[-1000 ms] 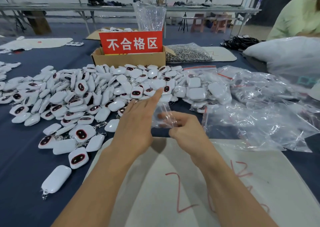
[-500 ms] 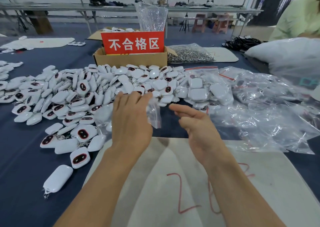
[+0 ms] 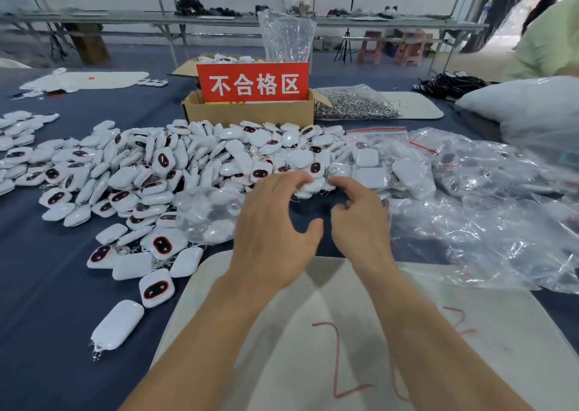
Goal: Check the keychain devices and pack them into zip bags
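Several zip bags (image 3: pixel 380 135) hold white devices (image 3: pixel 365 158); left hand (image 3: pixel 275 225), right hand (image 3: pixel 360 219) both loose, empty.

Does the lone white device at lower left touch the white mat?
Apart. The head view shows a strip of blue tablecloth between the lone device and the white mat, along its left edge.

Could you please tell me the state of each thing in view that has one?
left hand, open, empty, fingertips at device pile.
right hand, loosely curled, empty.
cardboard box, flaps open.
red sign, upright in box.
small zip bag, lying on pile, seal unclear.
nearest device, face down.
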Demonstrator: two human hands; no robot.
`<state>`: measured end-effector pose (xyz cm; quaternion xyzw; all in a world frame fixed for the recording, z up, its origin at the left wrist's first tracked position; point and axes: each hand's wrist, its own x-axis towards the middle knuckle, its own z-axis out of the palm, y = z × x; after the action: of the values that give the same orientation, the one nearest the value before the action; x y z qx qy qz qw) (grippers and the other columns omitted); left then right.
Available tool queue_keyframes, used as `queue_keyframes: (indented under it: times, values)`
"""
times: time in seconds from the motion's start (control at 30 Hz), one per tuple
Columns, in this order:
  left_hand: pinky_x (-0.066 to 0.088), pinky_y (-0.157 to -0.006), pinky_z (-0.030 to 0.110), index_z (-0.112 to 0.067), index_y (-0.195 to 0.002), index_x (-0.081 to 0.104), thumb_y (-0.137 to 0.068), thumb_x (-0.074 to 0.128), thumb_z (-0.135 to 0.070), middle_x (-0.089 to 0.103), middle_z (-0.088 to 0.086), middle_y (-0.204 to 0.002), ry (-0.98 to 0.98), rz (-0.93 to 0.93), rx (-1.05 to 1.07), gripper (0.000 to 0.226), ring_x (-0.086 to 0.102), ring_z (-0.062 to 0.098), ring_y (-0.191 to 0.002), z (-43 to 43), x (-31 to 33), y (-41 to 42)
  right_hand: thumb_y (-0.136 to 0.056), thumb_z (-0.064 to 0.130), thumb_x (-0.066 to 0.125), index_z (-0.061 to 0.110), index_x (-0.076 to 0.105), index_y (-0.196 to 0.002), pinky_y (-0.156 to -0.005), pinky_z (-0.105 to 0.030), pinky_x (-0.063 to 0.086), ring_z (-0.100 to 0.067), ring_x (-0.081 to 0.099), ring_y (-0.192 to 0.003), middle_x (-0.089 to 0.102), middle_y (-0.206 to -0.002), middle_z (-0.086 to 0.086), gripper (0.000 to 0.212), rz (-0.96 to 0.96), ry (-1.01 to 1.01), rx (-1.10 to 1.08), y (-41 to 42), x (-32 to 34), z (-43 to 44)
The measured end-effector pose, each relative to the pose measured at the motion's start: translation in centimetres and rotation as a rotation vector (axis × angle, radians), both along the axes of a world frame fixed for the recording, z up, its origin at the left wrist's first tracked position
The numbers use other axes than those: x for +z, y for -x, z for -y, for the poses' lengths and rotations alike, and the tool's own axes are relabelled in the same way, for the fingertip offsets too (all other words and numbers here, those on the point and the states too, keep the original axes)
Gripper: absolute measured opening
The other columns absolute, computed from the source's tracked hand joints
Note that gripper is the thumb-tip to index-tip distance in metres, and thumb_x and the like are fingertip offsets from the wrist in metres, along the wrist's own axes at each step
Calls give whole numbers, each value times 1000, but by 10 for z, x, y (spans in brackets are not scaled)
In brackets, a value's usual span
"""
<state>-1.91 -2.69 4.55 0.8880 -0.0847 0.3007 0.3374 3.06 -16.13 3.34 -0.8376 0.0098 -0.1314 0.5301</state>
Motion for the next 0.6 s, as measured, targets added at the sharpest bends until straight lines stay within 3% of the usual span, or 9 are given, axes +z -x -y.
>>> queue_keyframes:
  times: [0.03, 0.13, 0.23, 0.3, 0.47, 0.6]
  values:
    - [48, -89, 33, -33, -111, 55, -72, 74, -17, 60, -16, -102, 30, 0, 4, 46, 55, 10, -99, 9, -3, 4, -85, -5, 50, 25, 68, -131, -83, -2, 37, -14, 60, -103, 71, -121, -2, 58, 4, 90, 41, -14, 2, -1]
    - [49, -67, 37, -34, -89, 43, -73, 66, -13, 55, -12, -73, -12, -183, -77, 35, 51, 9, -70, 24, -16, 7, -87, -5, 50, 19, 54, -146, -101, -31, 40, -31, 52, -129, 62, -137, -15, 64, -46, 371, 169, -53, 7, -10]
    - [50, -65, 38, -33, -86, 43, -69, 65, -12, 58, -11, -68, -5, -365, -185, 35, 54, 11, -66, 22, -23, 3, -95, 0, 47, 14, 44, -150, -108, -39, 33, -30, 39, -136, 51, -146, -9, 57, -28, 648, 209, -76, -1, -19]
    - [50, -66, 39, -31, -84, 46, -67, 66, -10, 59, -10, -68, 8, -406, -194, 34, 55, 11, -67, 18, -25, -2, -97, 7, 49, 14, 47, -144, -107, -39, 33, -28, 38, -134, 53, -143, -7, 47, 18, 729, 199, -81, -8, -20]
    - [43, -58, 27, -28, -74, 51, -62, 64, -12, 59, -15, -67, 14, -379, -179, 24, 55, 8, -65, 15, -25, -4, -88, 5, 61, 18, 53, -109, -83, -33, 33, -27, 50, -106, 55, -98, 1, 26, 131, 646, 155, -63, -13, -17]
    - [38, -55, 23, -30, -72, 54, -57, 59, -14, 60, -18, -67, 75, -320, -153, 22, 54, 8, -62, 17, -23, 0, -68, 9, 75, 22, 56, -83, -66, -32, 40, -18, 54, -78, 60, -78, 7, 28, 116, 230, 12, -20, -4, 0]
